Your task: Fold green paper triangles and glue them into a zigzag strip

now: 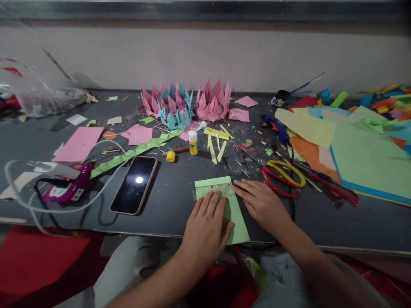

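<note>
A light green sheet of paper [237, 218] lies at the table's front edge, its near end reaching the edge. Across its upper part rests a clear ruler [210, 188], partly covered by my fingers. My left hand [207, 218] lies over the paper with fingers stretched out, their tips on the ruler. On the right, my right hand [258, 201] lies flat, its fingertips at the ruler's right end and the paper's edge. Red and yellow handled scissors [284, 177] are just beyond my right hand.
A phone [135, 186] and a purple power strip [69, 184] with cables are at left. Behind stand an uncapped glue stick [193, 143], yellow paper strips [218, 145] and pink folded-paper rings [213, 100]. A blue glue gun [278, 128] and stacked coloured sheets [369, 158] lie right.
</note>
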`<state>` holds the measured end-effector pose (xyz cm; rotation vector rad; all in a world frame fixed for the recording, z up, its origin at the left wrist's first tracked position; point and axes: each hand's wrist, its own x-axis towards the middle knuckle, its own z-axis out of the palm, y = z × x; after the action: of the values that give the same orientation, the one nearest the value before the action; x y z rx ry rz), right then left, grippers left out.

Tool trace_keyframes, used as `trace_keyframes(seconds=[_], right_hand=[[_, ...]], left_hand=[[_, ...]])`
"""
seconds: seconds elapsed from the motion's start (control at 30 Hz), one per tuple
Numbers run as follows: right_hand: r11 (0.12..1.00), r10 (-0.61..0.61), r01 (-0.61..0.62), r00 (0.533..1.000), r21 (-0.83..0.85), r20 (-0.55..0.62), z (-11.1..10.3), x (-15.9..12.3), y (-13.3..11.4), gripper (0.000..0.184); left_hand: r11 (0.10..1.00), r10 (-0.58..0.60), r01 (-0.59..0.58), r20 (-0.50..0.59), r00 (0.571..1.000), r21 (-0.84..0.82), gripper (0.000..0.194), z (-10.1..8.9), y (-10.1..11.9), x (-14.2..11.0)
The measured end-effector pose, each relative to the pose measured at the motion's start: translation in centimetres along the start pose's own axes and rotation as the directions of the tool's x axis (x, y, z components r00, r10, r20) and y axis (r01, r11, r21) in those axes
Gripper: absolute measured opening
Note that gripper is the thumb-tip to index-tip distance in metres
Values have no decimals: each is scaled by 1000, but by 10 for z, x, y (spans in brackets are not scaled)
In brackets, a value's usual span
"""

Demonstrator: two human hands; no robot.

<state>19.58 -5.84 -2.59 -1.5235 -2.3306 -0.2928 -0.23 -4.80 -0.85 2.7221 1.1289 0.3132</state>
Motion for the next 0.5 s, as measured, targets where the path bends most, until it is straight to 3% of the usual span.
trace_keyframes(seconds=[0.5], right_hand=[[991, 109, -110, 994, 80, 13, -1, 0, -3, 32]], left_hand=[[999, 49, -49, 94, 994, 0, 54, 0, -5, 0]])
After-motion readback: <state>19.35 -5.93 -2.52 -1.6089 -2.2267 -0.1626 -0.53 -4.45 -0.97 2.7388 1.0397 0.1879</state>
